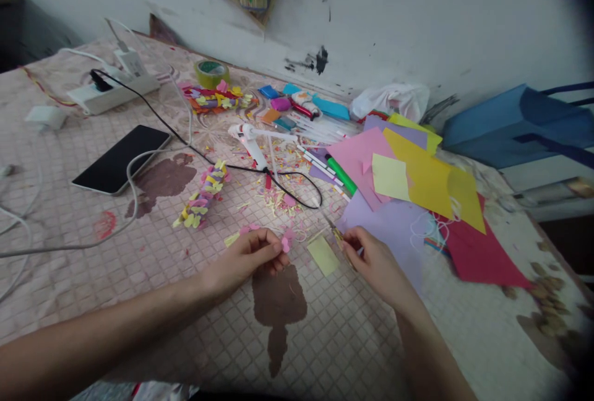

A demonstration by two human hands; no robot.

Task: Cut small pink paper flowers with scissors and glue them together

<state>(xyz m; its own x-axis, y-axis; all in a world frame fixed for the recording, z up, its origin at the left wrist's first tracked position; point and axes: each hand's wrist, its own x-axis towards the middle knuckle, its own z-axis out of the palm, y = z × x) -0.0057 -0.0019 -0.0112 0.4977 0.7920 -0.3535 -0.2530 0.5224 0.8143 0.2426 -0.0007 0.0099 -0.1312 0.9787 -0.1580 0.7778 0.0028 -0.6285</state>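
Between the thumb and fingers of my left hand [262, 252] is a small pink paper flower [287, 239]. My right hand [371, 258] grips a pair of scissors [337, 234], whose blades point away from me, up and to the left. A pale yellow paper piece [323, 255] lies on the table between my hands. Just beyond my left hand are more pink and yellow cut pieces, partly hidden by it. Farther left lies a stick-like bundle [203, 195] covered in yellow, pink and purple paper flowers.
A white glue gun [250, 147] with a black cord stands amid paper scraps. Coloured paper sheets [417, 172] and a green marker [341, 174] lie to the right. At left are a black tablet [121, 159], a power strip [116, 93] and cables. Green tape [211, 73] sits at the back.
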